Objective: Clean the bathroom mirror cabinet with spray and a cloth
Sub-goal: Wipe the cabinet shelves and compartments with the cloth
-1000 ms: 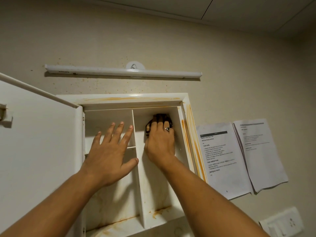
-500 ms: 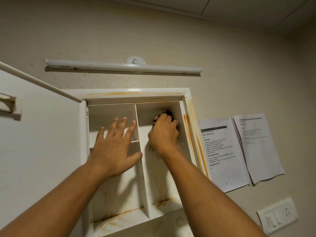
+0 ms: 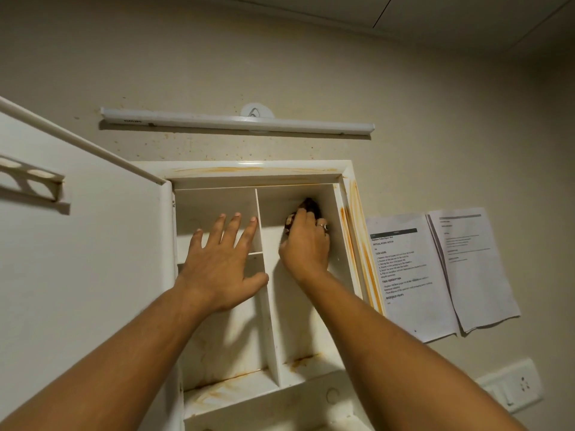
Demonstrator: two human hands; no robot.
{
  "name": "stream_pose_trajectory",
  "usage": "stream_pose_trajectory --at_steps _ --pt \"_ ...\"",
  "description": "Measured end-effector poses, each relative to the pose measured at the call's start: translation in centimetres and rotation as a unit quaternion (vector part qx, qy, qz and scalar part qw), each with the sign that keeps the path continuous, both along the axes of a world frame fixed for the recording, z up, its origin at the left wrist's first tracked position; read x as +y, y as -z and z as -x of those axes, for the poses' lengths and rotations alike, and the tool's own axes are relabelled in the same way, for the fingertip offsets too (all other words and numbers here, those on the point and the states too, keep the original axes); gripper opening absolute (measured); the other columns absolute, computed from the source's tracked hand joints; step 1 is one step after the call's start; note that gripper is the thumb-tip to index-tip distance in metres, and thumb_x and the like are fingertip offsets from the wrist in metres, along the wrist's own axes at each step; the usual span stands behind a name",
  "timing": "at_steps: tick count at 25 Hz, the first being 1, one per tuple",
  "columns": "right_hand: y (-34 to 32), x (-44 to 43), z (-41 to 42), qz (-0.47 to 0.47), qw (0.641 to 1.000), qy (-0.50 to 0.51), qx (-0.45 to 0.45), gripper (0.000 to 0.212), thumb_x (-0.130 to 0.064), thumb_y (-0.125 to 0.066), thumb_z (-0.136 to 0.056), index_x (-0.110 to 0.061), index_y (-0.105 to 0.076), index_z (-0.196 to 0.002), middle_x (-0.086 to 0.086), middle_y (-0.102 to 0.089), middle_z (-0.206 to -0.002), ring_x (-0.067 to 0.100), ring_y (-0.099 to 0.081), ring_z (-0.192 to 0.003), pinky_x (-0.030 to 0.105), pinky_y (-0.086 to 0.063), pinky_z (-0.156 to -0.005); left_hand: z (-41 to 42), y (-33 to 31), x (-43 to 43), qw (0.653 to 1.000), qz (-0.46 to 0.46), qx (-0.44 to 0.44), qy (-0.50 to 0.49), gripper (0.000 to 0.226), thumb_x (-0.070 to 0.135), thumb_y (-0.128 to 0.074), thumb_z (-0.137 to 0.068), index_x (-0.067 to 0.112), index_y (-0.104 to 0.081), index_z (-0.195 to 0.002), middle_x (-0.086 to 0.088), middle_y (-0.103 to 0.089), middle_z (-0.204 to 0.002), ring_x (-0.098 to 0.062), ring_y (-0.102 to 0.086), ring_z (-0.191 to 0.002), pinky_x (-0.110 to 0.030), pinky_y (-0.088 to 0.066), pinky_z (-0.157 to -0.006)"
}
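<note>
The cabinet (image 3: pixel 249 168) stands open, its door (image 3: pixel 93 259) swung left. The right hand (image 3: pixel 306 248) grips a dark cloth (image 3: pixel 311 205), fingers curled round it, pressing it into the top right corner of the right compartment. The left hand (image 3: pixel 222 265) lies flat over the left compartment, fingers spread wide and holding nothing, thumb at the divider (image 3: pixel 270 321). Orange stains (image 3: pixel 357 244) streak the cabinet's right edge.

Left arm (image 3: pixel 109 368): we reach it up from the lower left, forearm bare and straight to the wrist.
Left hand (image 3: pixel 222 262): flat, our fingers spread and pointing upward, thumb out to the right.
Right arm (image 3: pixel 404 353): we stretch it up from the lower right, bare.
Right hand (image 3: pixel 306 247): a little higher than the left, its back toward us, our fingers curled over a dark cloth (image 3: pixel 311 206).
</note>
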State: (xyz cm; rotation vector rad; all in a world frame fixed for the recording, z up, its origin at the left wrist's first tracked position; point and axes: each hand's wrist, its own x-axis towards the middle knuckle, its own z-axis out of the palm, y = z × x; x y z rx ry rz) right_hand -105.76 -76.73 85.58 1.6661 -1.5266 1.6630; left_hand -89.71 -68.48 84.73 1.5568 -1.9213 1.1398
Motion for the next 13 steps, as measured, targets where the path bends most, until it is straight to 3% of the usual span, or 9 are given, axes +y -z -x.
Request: stream_pose_trajectory --at_steps 3,5,7,8,10,12,13 --pt "7.3 0.1 0.2 0.056 0.971 -0.004 0.233 0.087 -0.017 -0.069 -0.086 -0.010 -0.027 -0.162 0.015 -0.026 -0.169 0.040 -0.033 -0.149 0.053 -0.033 -0.120 0.0 0.0 0.1 1.000 -0.002 -0.002 -0.003 0.108 0.083 -0.001 -0.068 0.031 0.022 -0.160 -0.004 0.016 -0.171 -0.027 0.016 -0.158 -0.058 -0.004 -0.126" --pt "12.6 0.5 2.0 0.078 0.916 -0.044 0.391 0.092 -0.017 -0.077 -0.075 -0.010 -0.037 -0.158 0.015 -0.037 -0.163 0.041 -0.045 -0.139 0.053 -0.041 -0.113 0.0 0.0 0.2 1.000 -0.003 -0.005 -0.002 0.109 0.085 0.000 -0.067 0.031 0.022 -0.160 -0.004 0.016 -0.172 -0.027 0.016 -0.158 -0.059 -0.004 -0.126" --pt "11.8 -0.5 3.9 0.123 0.888 -0.020 0.442 0.077 -0.019 -0.080 -0.076 -0.014 -0.051 -0.148 0.017 -0.053 -0.148 0.039 -0.059 -0.119 0.050 -0.051 -0.097 0.0 0.0 0.2 1.000 -0.007 -0.003 -0.004 0.109 0.084 -0.002 -0.066 0.032 0.023 -0.159 -0.004 0.016 -0.172 -0.027 0.016 -0.158 -0.059 -0.005 -0.126" --pt "9.8 -0.5 4.2 0.144 0.896 0.013 0.420 0.065 -0.019 -0.080 -0.080 -0.016 -0.058 -0.141 0.017 -0.058 -0.138 0.037 -0.063 -0.110 0.048 -0.054 -0.088 -0.1 -0.1 0.2 1.000 -0.010 0.000 -0.003 0.109 0.084 -0.003 -0.067 0.032 0.022 -0.159 -0.004 0.016 -0.172 -0.027 0.016 -0.158 -0.059 -0.005 -0.126" --pt "4.9 0.0 3.7 0.136 0.951 0.038 0.275 0.047 -0.015 -0.079 -0.084 -0.017 -0.066 -0.129 0.014 -0.060 -0.125 0.034 -0.061 -0.105 0.044 -0.053 -0.081 -0.1 -0.2 0.1 1.000 -0.011 0.004 -0.001 0.108 0.082 -0.007 -0.068 0.032 0.021 -0.160 -0.004 0.015 -0.172 -0.027 0.015 -0.158 -0.059 -0.005 -0.126" --pt "3.1 0.1 2.2 0.081 0.987 -0.097 0.103 0.041 -0.004 -0.071 -0.085 -0.017 -0.065 -0.124 0.007 -0.057 -0.124 0.030 -0.056 -0.111 0.040 -0.052 -0.085 -0.1 -0.2 0.1 1.000 -0.011 0.002 -0.002 0.107 0.082 -0.009 -0.070 0.032 0.021 -0.160 -0.004 0.015 -0.172 -0.027 0.015 -0.158 -0.059 -0.005 -0.126" --pt "4.3 0.1 1.6 0.060 0.979 -0.180 0.070 0.043 0.000 -0.067 -0.083 -0.018 -0.064 -0.122 0.004 -0.056 -0.123 0.028 -0.055 -0.112 0.039 -0.051 -0.088 -0.1 -0.2 0.1 1.000 -0.013 0.002 -0.002 0.109 0.083 -0.009 -0.069 0.032 0.020 -0.160 -0.003 0.015 -0.172 -0.027 0.015 -0.158 -0.059 -0.005 -0.126"
